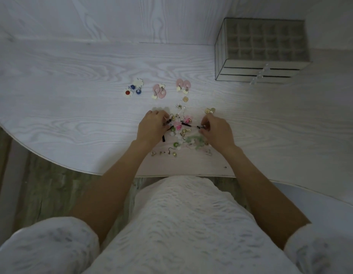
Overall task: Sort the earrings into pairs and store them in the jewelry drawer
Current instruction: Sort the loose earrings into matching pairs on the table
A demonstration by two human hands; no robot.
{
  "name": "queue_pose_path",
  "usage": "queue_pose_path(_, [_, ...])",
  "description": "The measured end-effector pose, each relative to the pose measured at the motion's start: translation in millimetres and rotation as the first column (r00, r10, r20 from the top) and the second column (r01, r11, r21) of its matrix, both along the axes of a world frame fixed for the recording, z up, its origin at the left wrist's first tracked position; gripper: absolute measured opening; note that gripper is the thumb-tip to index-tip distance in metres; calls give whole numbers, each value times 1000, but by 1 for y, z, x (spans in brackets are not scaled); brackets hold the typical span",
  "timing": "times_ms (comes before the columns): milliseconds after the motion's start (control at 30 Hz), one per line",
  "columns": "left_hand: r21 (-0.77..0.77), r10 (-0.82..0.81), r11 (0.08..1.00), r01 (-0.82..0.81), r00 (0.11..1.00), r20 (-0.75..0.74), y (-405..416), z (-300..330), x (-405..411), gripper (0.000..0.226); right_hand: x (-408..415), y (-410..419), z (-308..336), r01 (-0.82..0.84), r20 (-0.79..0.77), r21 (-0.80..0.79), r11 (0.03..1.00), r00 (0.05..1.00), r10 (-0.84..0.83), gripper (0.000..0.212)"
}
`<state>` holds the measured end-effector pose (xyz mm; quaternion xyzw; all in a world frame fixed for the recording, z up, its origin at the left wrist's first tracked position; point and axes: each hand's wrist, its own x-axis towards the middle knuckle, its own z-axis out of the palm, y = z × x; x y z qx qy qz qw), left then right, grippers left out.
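Head camera looks down on a pale table [73, 107] with a wavy wood-grain surface and a curved near edge. Both hands work in a loose heap of earrings [181, 131] near that edge: small pink, green, gold and black pieces, tangled and too small to sort out one by one. Fingers of the left hand [152, 126] are curled down into the left side of the heap, pinching a small dark piece (which one is hard to tell). At the heap's right side, the right hand [216, 131] pinches a thin black earring [201, 127] between fingertips, its long axis lying roughly left to right, tip pointing toward the left hand.

Beyond the heap, three groups lie apart in a row: flat white flower-shaped earrings [133, 88] with red and blue centres, then two sets of smooth pink oval earrings [159, 91] with cream discs. A pair of gold discs [209, 110] sits just past the right hand.

Far right stands the jewelry box [258, 54], a clear rectangular case with a gridded top tray and stacked drawers, handles facing the person.
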<state>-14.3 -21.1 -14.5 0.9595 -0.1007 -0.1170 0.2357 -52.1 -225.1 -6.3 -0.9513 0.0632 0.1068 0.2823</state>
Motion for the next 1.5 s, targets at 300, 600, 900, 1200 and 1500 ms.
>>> queue_pose_path(300, [-129,64,989,-70,997,-51,14,5,-5,16,0,-10,14,64,265,172,983,958,-108,9])
queue_pose_path(600, [-363,91,929,-76,995,25,7,47,4,12,16,-15,23,240,27,577,780,950,-312,16])
queue_pose_path(900, [-474,14,879,-40,998,-58,-77,48,80,9,74,-39,21,324,26,505,800,921,-389,8])
queue_pose_path(1200, [-315,56,943,-105,985,-162,-120,14,90,22,94,-49,9,234,8,204,951,971,-241,36])
queue_pose_path(1500, [-3,-162,987,163,981,106,-110,8,90,39,75,-59,1,191,19,121,974,981,-194,47])
